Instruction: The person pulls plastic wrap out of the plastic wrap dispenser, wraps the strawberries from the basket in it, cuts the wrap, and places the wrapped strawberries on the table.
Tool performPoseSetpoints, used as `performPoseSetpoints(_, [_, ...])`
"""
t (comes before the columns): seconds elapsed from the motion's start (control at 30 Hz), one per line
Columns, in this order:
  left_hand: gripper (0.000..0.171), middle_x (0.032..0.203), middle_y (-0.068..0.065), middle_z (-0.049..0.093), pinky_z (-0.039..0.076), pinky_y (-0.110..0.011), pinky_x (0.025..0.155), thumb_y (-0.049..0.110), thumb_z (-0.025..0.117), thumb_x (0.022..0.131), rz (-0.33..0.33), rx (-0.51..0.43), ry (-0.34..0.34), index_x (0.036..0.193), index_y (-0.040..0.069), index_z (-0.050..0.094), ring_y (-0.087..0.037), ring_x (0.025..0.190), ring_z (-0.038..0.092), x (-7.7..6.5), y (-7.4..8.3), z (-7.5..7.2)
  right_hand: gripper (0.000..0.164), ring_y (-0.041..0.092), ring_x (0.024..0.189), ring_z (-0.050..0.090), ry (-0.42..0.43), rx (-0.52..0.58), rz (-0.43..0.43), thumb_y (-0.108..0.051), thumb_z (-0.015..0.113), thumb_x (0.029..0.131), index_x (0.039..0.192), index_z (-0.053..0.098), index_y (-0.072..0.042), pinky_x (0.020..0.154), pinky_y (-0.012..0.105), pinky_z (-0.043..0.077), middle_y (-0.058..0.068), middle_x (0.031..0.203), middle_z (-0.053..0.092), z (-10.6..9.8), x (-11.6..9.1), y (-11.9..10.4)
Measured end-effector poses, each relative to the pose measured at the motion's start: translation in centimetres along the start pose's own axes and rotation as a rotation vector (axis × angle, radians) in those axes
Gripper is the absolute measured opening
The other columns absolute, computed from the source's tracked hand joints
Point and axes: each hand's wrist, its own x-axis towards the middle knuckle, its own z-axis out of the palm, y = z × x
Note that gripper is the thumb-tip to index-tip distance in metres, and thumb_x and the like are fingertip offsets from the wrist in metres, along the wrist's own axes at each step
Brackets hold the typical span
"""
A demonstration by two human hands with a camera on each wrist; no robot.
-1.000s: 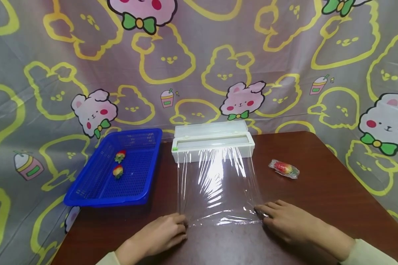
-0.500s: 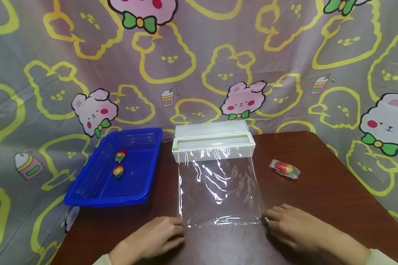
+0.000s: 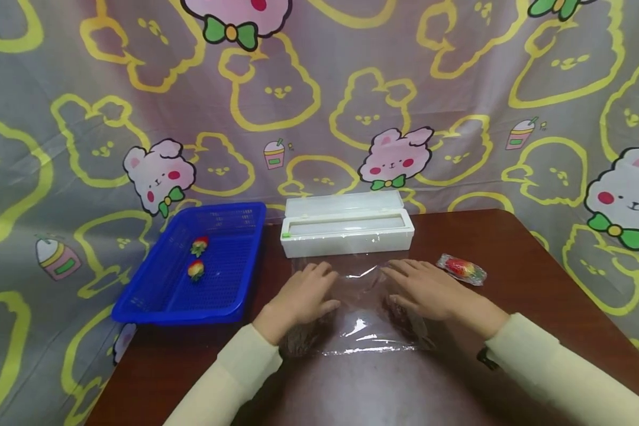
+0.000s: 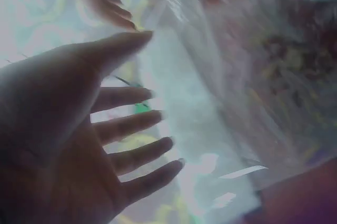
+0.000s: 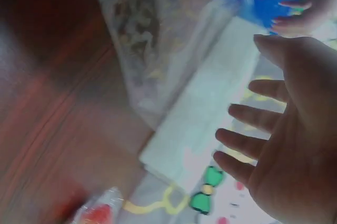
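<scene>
Left hand (image 3: pixel 303 296) and right hand (image 3: pixel 428 287) above plastic film (image 3: pixel 361 325), fingers spread, each grip wide; film on desk (image 3: pixel 522 266) in front of white box (image 3: pixel 348 242); wrapped strawberry (image 3: pixel 461 270) just beside right hand

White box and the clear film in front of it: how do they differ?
The white box looks solid; the clear film is see-through, with bright glints. The white box has straight sides and a raised lid; the clear film looks thin and creased. Both are on the brown table.
</scene>
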Motion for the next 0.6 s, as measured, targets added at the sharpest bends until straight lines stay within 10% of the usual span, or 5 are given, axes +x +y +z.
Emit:
performPoseSetpoints(0.2, [0.075, 0.148, -0.014, 0.05, 0.049, -0.057, 0.099, 0.05, 0.074, 0.09, -0.15, -0.096, -0.1, 0.149, 0.01, 0.052, -0.039, 0.129, 0.052, 3.2, -2.8, 2.9, 0.06, 0.045, 0.131, 0.052, -0.079, -0.013, 0.077, -0.04, 0.066, 0.098, 0.146, 0.054, -0.007, 0.1, 0.063, 0.045, 0.022, 0.144, 0.053, 2.8, 2.7, 2.1])
performPoseSetpoints(0.6, [0.076, 0.148, -0.013, 0.047, 0.048, -0.058, 0.098, 0.059, 0.076, 0.085, -0.176, -0.147, -0.109, 0.146, 0.019, 0.055, -0.042, 0.125, 0.053, 4.2, -4.3, 5.6, 0.064, 0.047, 0.129, 0.052, -0.165, 0.066, 0.151, -0.048, 0.066, 0.096, 0.146, 0.054, -0.01, 0.099, 0.065, 0.044, 0.024, 0.147, 0.05, 4.5, 3.7, 3.8])
